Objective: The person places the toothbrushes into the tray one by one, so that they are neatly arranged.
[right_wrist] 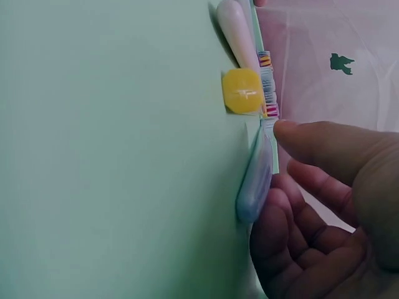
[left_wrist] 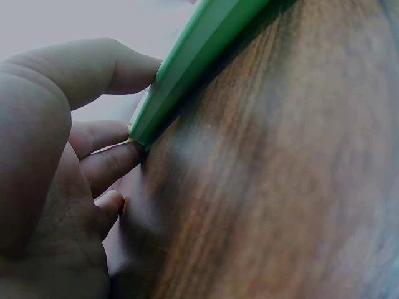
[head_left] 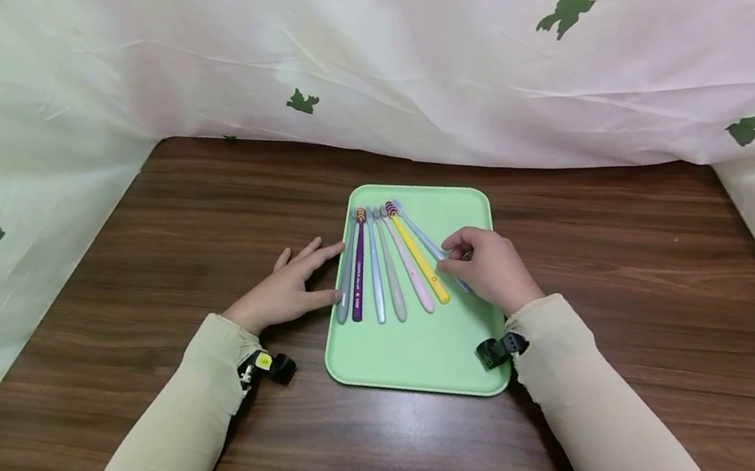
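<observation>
Several toothbrushes lie fanned out on a light green tray (head_left: 417, 363), heads at the far end. From the left come a grey-blue toothbrush (head_left: 346, 276), a purple toothbrush (head_left: 358, 277), a light blue toothbrush (head_left: 375, 276), a grey toothbrush (head_left: 395, 283), a pink toothbrush (head_left: 416, 274) and a yellow toothbrush (head_left: 423, 263). My right hand (head_left: 490, 267) has its thumb and curled fingers around the rightmost pale blue toothbrush (right_wrist: 255, 180). At the tray's left rim, my left hand (head_left: 285, 289) rests with fingers spread and thumb tip over the edge beside the grey-blue toothbrush.
The tray sits on a dark wood-grain table (head_left: 208, 194). White cloth (head_left: 233, 27) with green bird-like patches hangs behind and along the sides. A black wrist camera (head_left: 283, 369) is strapped to the left wrist, another black camera (head_left: 493, 352) to the right.
</observation>
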Tool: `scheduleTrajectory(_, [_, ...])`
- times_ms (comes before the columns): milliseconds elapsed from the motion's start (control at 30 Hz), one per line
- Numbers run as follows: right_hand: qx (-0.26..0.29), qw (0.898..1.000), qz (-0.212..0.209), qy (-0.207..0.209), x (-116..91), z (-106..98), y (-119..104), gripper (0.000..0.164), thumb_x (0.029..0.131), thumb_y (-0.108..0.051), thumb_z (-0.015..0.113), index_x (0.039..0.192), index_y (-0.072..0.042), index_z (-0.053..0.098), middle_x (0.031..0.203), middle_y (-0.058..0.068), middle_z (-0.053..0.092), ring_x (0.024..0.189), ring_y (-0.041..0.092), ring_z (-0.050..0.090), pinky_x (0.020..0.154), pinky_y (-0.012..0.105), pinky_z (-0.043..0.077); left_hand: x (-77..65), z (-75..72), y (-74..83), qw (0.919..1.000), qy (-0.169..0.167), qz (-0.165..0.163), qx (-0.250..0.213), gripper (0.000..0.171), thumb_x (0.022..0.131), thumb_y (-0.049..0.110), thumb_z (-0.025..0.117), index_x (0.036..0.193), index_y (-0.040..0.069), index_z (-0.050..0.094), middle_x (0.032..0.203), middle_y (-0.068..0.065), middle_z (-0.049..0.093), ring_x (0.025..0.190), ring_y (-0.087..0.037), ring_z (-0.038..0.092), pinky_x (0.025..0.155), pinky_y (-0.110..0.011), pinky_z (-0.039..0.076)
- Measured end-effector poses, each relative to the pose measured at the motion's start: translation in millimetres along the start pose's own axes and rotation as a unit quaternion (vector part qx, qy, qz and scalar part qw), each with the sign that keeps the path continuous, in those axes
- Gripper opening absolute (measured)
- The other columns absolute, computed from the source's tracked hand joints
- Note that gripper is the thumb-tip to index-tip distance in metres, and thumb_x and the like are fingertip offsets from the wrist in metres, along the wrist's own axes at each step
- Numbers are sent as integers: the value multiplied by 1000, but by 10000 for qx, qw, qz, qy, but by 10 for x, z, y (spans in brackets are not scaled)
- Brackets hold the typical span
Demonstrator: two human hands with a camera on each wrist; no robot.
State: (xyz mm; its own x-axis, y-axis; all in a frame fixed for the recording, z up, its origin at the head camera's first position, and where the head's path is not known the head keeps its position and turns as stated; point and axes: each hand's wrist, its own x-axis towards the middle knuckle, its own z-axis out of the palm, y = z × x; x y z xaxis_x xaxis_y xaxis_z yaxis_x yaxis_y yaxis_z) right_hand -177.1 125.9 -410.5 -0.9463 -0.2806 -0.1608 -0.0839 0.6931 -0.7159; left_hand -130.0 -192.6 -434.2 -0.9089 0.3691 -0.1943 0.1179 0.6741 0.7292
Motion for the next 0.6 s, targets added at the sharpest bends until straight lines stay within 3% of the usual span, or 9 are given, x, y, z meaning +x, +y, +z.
scheduleTrajectory(600, [130,9999,-58,42,-152,-15,2,15,94,-9,69,109,-7,71,97,6,68,91,22,61,77,35,50,10,8,-17,10000,10,5,9,74,94,33,70,158,21,34,162,1,33,154,-17,6,121,-48,-12])
